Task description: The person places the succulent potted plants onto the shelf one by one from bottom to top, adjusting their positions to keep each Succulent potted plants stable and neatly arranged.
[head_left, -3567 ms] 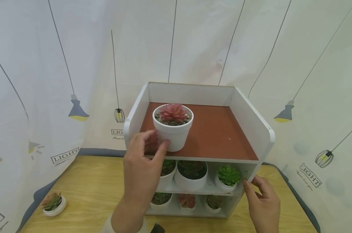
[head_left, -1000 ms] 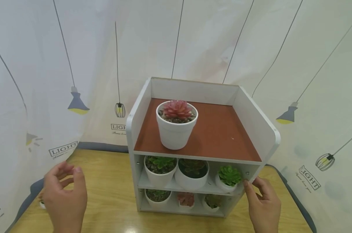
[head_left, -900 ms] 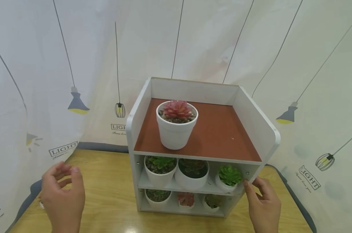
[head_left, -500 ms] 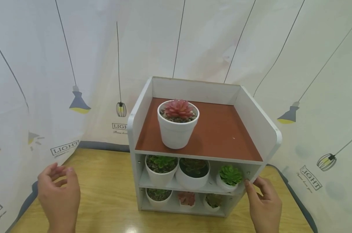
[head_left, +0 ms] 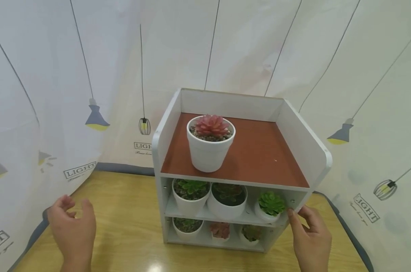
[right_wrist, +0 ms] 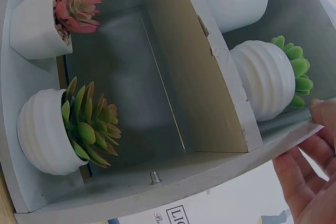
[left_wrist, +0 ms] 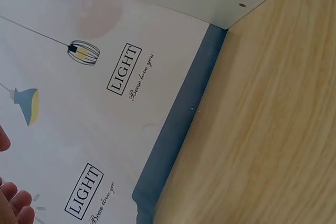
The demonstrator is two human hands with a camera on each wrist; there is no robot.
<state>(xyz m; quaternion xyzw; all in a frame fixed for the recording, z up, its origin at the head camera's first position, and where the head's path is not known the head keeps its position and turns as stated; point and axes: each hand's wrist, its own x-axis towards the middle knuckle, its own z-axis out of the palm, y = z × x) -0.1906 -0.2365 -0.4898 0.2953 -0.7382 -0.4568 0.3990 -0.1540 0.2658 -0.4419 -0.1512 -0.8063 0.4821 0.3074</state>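
In the head view, a white pot with a pink succulent (head_left: 211, 141) stands on the reddish-brown top of a white shelf unit (head_left: 322, 158). My left hand (head_left: 73, 230) is well to the left of the unit above the table, its fingers loosely bent and holding nothing. My right hand (head_left: 310, 238) pinches the front edge of the unit's right side panel, thumb on the inner side. Just beside that thumb, on the middle level, sits a bright green succulent in a ribbed white pot (right_wrist: 265, 80). The left wrist view shows only some left fingertips (left_wrist: 21, 203).
Two larger white pots, one with a green succulent (head_left: 191, 196) and one with a dark succulent (head_left: 227, 202), share the middle level. Three smaller potted plants, including a red succulent (head_left: 220, 231), fill the bottom level. A wooden table (head_left: 123, 211) lies beneath; a printed curtain (head_left: 117, 75) hangs behind.
My left hand has let go of the pink succulent's pot and moved left, off the shelf unit. It now hides the small plant seen earlier at far left. My right hand keeps its hold.
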